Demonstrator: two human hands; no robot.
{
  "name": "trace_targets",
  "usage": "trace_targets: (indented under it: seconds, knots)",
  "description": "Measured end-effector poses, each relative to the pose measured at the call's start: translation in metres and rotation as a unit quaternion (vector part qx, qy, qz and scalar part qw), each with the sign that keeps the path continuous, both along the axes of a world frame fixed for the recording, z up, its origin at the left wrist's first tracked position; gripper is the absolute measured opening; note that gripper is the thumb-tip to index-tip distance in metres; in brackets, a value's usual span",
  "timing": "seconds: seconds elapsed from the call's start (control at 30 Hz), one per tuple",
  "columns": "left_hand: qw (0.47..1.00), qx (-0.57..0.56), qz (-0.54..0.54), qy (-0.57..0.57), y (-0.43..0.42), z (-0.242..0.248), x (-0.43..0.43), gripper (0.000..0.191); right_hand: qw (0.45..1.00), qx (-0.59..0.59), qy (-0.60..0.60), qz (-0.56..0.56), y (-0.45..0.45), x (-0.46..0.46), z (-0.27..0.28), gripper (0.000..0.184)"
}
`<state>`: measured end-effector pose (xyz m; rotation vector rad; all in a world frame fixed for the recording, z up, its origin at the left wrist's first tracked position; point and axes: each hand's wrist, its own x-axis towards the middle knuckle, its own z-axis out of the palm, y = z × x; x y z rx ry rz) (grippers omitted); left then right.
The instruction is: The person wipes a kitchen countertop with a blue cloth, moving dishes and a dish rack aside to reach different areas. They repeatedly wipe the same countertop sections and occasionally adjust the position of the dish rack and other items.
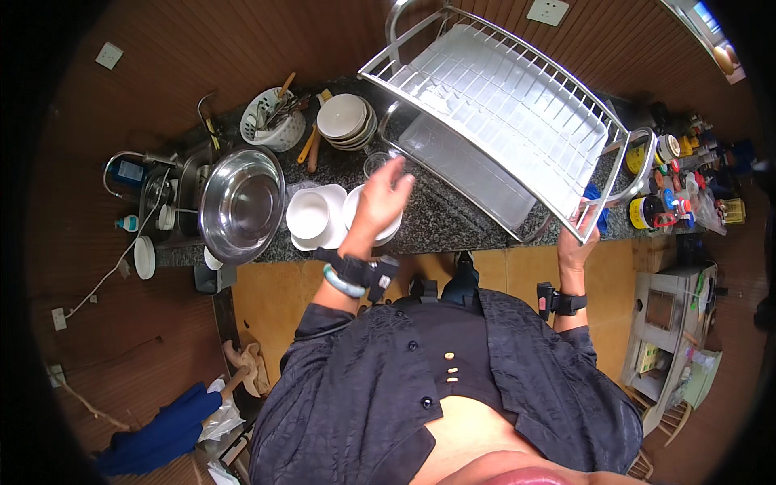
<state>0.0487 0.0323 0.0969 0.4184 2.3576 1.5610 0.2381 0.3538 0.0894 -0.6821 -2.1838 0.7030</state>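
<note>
My left hand (381, 203), slightly blurred, is open with fingers apart over white bowls (351, 212) near the counter's front edge. Beside it a white bowl (308, 216) sits on a white square dish (334, 197). A clear glass (374, 163) stands just behind my fingers. To the right is a two-tier metal dish rack (485, 115) with drip trays (467, 163). At its front right corner my right hand (576, 239) holds a bunched blue cloth (600, 209) against the frame; the rack's bars partly hide the fingers.
A large steel basin (245, 206) leans by the sink (188, 182). Stacked bowls (345, 118) and a white basket of utensils (273, 121) stand at the back. Bottles and jars (667, 182) crowd the right end. A grey cabinet (664, 327) stands right of me.
</note>
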Motion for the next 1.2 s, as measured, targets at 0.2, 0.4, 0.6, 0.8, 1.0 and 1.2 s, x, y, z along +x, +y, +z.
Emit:
trace_targets:
  seconds: [0.2, 0.4, 0.6, 0.8, 1.0, 1.2]
  knots:
    - [0.926, 0.275, -0.051, -0.255, 0.039, 0.015, -0.022, 0.1, 1.0, 0.007, -0.014, -0.014, 0.003, 0.014, -0.002, 0.02]
    - [0.907, 0.346, -0.043, -0.239, 0.094, 0.051, 0.001, 0.077, 1.0, 0.003, -0.004, -0.008, -0.023, 0.031, 0.004, 0.023]
    - [0.925, 0.309, 0.014, -0.22, 0.089, 0.054, -0.041, 0.055, 0.994, -0.085, -0.006, 0.071, -0.06, 0.02, 0.012, 0.015]
    - [0.931, 0.329, 0.066, -0.141, 0.036, 0.049, -0.045, 0.067, 0.97, -0.047, -0.028, 0.237, -0.114, -0.017, 0.021, 0.014]
    - [0.974, 0.214, 0.035, 0.058, 0.024, 0.052, 0.043, 0.082, 0.941, -0.085, -0.042, 0.325, -0.121, -0.045, 0.029, 0.024]
    - [0.979, 0.181, 0.024, 0.09, 0.021, 0.063, 0.054, 0.084, 0.958, -0.063, -0.032, 0.279, -0.063, -0.006, -0.019, 0.032]
